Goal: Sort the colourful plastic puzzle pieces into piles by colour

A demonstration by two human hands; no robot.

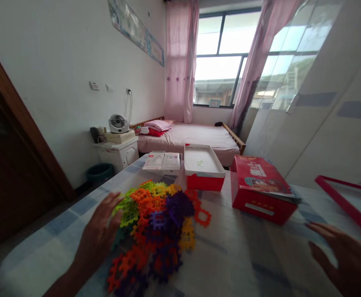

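Observation:
A heap of colourful plastic interlocking pieces (158,220) in orange, purple, green and yellow lies on the table. Along its left side is my left hand (101,225), fingers stretched out beside the green pieces; whether it touches them I cannot tell. My right hand (343,255) is at the far right, low over the cloth, its fingers extended and thumb apart, holding nothing. The nearest things to it are a red box (263,189) with a printed top and a red-rimmed tray or lid (347,202).
A checked cloth covers the table (226,255). Behind the heap stand an open white-and-red box (205,181) and flat white boxes (161,161). Farther back are a bed (192,136), a white cabinet (118,152) with a small fan (118,123), and a bin (100,172).

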